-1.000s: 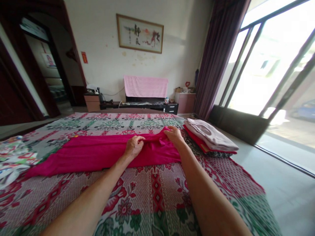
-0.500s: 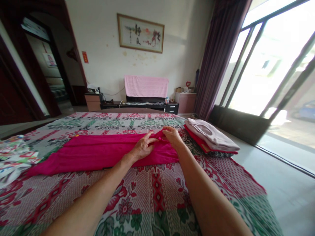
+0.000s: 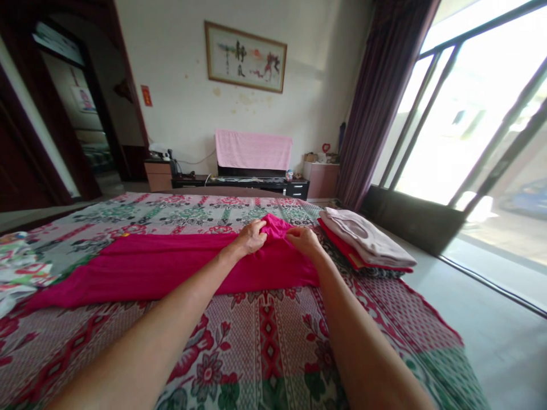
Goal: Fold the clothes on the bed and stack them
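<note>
A bright magenta garment lies in a long folded strip across the patterned cloth. Its exact kind cannot be made out. My left hand grips the garment's far edge near its right end, fingers closed, and a bunched peak of fabric rises beside it. Just to the right, my right hand pinches the same fabric between thumb and fingers. The garment's left end tapers toward the left side of the cloth.
On the right is a stack of folded clothes, a pale pink top uppermost and red fabric beneath. A crumpled multicoloured print cloth lies far left. Beyond the table stand a low black cabinet and a screen draped with a pink towel.
My left hand has closed on the garment's edge, where its fingers were spread on top before. Fabric between the hands has been lifted into a peak, and the right hand has lowered slightly.
</note>
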Demonstrator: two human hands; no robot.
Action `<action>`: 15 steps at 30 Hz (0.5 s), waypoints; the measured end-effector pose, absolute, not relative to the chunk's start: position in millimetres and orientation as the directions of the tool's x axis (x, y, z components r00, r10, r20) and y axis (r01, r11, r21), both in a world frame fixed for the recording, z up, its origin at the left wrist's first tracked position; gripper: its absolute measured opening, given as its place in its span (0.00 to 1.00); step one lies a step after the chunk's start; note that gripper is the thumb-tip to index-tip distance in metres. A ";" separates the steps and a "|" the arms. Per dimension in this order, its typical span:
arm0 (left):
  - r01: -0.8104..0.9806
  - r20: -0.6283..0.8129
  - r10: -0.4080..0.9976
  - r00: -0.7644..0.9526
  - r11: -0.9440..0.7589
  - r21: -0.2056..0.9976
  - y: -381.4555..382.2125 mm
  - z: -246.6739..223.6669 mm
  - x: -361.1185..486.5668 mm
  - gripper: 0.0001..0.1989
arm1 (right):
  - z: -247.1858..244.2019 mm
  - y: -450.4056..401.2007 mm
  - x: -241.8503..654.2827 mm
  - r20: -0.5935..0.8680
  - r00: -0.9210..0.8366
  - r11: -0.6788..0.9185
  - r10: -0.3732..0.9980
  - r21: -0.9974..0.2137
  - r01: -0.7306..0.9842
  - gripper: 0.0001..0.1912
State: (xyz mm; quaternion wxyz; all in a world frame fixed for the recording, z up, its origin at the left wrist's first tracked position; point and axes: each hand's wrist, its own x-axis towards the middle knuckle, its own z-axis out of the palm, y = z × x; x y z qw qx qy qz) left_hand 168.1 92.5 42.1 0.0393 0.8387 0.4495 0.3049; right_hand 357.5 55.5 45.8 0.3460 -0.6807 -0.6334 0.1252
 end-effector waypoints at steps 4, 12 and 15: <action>0.732 0.480 0.772 0.418 -0.598 0.325 91.5 49.7 166.2 0.17 | 43.2 50.0 348.8 0.278 0.067 0.088 0.958 -0.509 0.856 0.12; 0.587 0.477 0.701 0.530 -0.709 0.389 74.8 52.4 157.7 0.15 | 40.3 52.9 352.9 0.207 0.169 -0.066 0.964 -0.431 0.900 0.17; 0.517 0.507 0.697 0.508 -0.717 0.468 70.3 42.8 147.6 0.11 | 47.3 53.7 356.2 0.239 0.358 -0.179 0.903 -0.549 0.816 0.20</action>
